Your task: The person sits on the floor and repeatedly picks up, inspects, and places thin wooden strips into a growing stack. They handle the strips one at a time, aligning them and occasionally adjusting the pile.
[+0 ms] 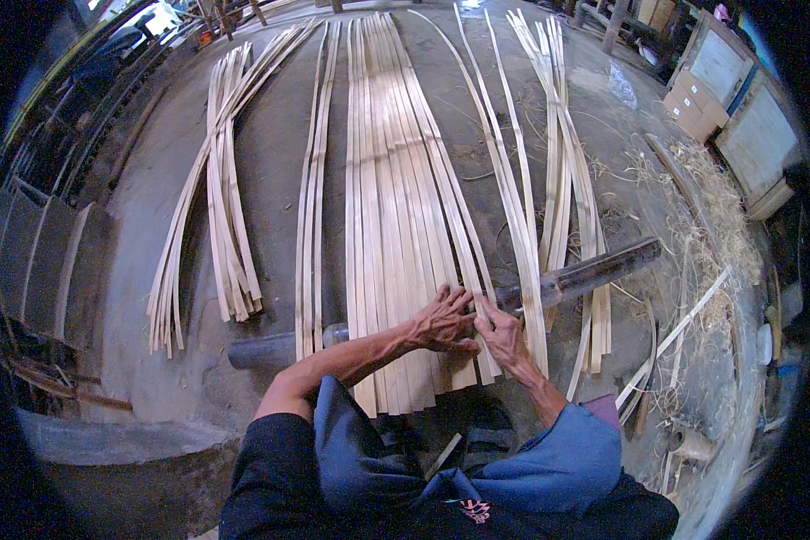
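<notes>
**Two bare hands meet over a row of pale flat strips laid across a dark pole**

A dark, rounded pole (603,267) lies crosswise on a grey floor (270,180), just beyond the knees of a person in a black top and blue trousers (549,459). Long, pale, flat strips (391,198) rest side by side over the middle of the pole, their near ends poking past it toward the person and the rest stretching far out beyond it.

The left hand (445,322) lies palm down on the strips above the pole's middle, its fingers slightly spread and its thumb held apart. The right hand (504,335), just to its right along the pole, touches the strips near the row's right edge, fingers folded close together (whether they pinch one strip, I cannot tell).

A few narrow strips (313,207) cross the pole left of the row, and other loose strips (499,144) run out beyond it on the right. Beyond the pole's left end lies a crossed bundle (222,135); a second crossed bundle (562,135) extends beyond the pole's right half. Past the pole's right end, curly shavings (720,193) litter the floor.
</notes>
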Available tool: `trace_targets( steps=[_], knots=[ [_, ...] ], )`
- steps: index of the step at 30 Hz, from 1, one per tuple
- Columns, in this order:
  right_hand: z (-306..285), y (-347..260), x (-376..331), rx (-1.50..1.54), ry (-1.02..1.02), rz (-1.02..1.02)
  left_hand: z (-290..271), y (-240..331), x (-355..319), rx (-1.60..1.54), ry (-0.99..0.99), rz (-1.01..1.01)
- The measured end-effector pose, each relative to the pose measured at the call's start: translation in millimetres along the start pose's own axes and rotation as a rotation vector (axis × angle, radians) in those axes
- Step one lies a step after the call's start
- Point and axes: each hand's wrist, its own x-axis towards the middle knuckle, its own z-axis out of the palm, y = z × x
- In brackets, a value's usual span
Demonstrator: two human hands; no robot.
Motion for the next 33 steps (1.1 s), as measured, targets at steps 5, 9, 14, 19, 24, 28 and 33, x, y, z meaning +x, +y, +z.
trace_targets(
  steps=[5,9,14,19,24,28,33],
  knots=[
    [-4,-3,1,-0.114,-0.017,0.008,6,2,0,-0.053,0.148,0.014],
    [-9,-13,0,-0.232,-0.139,0.124,19,2,-4,-0.062,0.253,-0.006],
    [-13,-20,1,-0.383,-0.245,0.188,23,1,-10,-0.092,0.326,0.028],
    [-14,-14,0,-0.434,-0.238,0.159,12,0,-8,-0.151,0.296,-0.004],
    [-11,-10,0,-0.454,-0.294,0.135,8,3,-1,0.02,0.263,-0.037],
    [-9,-10,2,-0.516,-0.35,0.242,12,1,-2,-0.013,0.324,-0.022],
    [-13,-7,5,-0.334,-0.332,0.181,17,-3,-2,-0.077,0.258,-0.04]
  ],
)
